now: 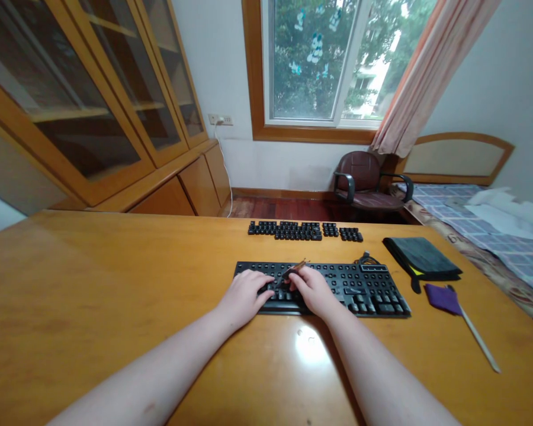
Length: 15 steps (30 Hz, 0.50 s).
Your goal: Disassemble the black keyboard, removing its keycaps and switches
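A black keyboard point(364, 290) lies on the wooden desk point(115, 284) in front of me, with many of its keycaps off. My left hand point(244, 294) rests on the keyboard's left part, fingers curled down onto the keys. My right hand point(311, 288) sits just beside it, closed round a small brownish tool point(296, 268) whose tip points at the keys. Rows of removed black keycaps point(304, 231) lie lined up on the desk behind the keyboard.
A dark folded cloth or pouch point(421, 257) lies right of the keyboard, with a purple cloth point(442, 296) and a thin stick point(479, 340) beside it. A cable point(366, 258) coils at the keyboard's back right. Cabinets stand left; a chair point(368, 180) and bed stand beyond the desk.
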Tool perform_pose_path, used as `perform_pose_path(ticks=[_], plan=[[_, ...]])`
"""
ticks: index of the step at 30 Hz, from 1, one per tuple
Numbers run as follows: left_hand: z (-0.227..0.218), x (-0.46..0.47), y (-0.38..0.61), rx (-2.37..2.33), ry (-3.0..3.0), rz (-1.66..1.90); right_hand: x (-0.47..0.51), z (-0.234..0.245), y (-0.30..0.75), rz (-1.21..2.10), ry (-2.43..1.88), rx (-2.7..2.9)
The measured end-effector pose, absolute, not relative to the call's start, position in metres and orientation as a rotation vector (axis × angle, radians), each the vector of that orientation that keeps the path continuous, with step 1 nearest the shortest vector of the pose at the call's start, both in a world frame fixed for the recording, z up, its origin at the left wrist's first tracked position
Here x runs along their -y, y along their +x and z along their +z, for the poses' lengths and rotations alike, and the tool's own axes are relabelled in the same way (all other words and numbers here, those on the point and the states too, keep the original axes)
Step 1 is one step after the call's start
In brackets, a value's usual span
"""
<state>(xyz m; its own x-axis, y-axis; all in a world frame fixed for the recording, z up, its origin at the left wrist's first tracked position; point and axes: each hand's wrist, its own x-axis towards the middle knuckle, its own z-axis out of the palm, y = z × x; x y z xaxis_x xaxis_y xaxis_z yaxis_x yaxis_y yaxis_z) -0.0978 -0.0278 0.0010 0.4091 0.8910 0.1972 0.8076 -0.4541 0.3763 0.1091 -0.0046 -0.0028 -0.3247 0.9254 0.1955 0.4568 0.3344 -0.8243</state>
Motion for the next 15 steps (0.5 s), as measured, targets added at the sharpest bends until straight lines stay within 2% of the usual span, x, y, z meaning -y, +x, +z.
perform_pose_path(ticks=[15], plan=[[-0.0019,0.0267,-0.0980,-1.483,2.432,0.567,0.0026,-0.0036,0.1029,0.767,-1.254,2.075]])
